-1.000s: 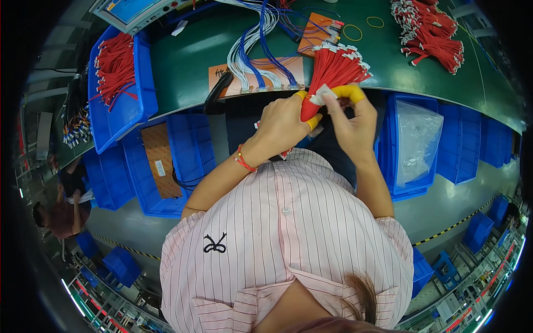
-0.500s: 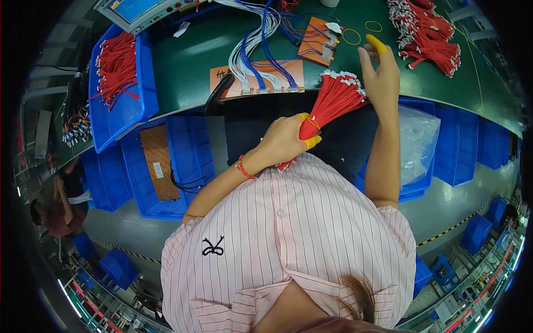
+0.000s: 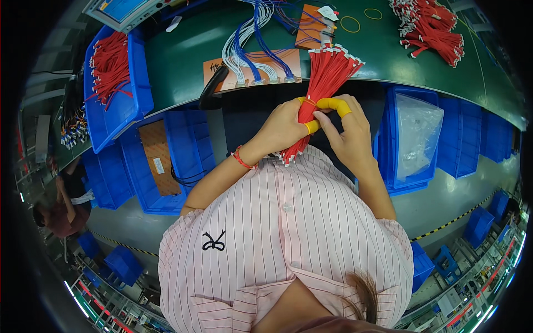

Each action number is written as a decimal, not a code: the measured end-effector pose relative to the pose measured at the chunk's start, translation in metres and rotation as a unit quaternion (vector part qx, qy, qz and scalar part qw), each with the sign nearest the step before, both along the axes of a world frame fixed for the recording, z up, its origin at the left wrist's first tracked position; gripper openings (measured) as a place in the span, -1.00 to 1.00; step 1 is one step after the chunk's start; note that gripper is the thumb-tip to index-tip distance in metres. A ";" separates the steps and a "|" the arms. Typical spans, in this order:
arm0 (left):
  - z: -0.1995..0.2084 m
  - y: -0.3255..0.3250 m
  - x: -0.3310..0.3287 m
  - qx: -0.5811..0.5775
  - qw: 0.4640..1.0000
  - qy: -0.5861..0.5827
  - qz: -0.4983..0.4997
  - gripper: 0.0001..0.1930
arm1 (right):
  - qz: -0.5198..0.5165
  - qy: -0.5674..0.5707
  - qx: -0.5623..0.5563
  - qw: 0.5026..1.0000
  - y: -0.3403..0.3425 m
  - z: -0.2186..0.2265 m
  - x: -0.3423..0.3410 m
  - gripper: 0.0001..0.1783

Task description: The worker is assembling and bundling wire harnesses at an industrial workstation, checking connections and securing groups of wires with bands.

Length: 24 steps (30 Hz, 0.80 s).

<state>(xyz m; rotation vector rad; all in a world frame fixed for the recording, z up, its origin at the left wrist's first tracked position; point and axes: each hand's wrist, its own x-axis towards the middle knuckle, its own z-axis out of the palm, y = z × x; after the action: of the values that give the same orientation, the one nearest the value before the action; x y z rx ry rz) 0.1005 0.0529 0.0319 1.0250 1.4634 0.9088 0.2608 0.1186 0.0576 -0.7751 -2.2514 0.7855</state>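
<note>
Upper centre, the left hand [image 3: 282,122] clasps a red wire bundle [image 3: 327,75]; the right hand [image 3: 350,125], grip unclear, touches its elastic band [image 3: 309,101], which overstretching could snap.

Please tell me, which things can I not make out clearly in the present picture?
Head view:
- Red wire bundle: gripped part hidden by the left fingers.
- White connectors: too small and crowded to count.
- Instrument: cut off by the top edge.
- Right-hand blue bin: bottom covered by the clear bag.
</note>
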 end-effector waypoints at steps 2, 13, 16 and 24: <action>0.009 0.000 0.002 0.015 0.998 0.059 0.009 -0.71 | -0.003 0.010 -0.039 0.999 0.000 0.000 -0.001 -0.80; 0.012 -0.007 -0.002 0.021 0.993 0.114 0.013 -0.68 | -0.032 0.125 -0.215 0.968 -0.008 -0.014 -0.007 -0.91; 0.010 -0.007 -0.001 0.006 0.997 0.076 0.022 -0.70 | -0.030 0.167 -0.326 0.930 -0.010 -0.016 -0.007 -0.92; 0.004 -0.006 -0.010 0.014 0.999 0.038 -0.001 -0.64 | 0.012 0.023 -0.220 0.975 0.005 0.001 0.011 -0.81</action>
<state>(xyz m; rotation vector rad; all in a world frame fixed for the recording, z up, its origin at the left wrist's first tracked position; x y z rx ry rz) 0.0909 0.0473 0.0354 1.0917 1.5163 0.9010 0.2716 0.1236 0.0583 -0.9183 -2.0702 1.3265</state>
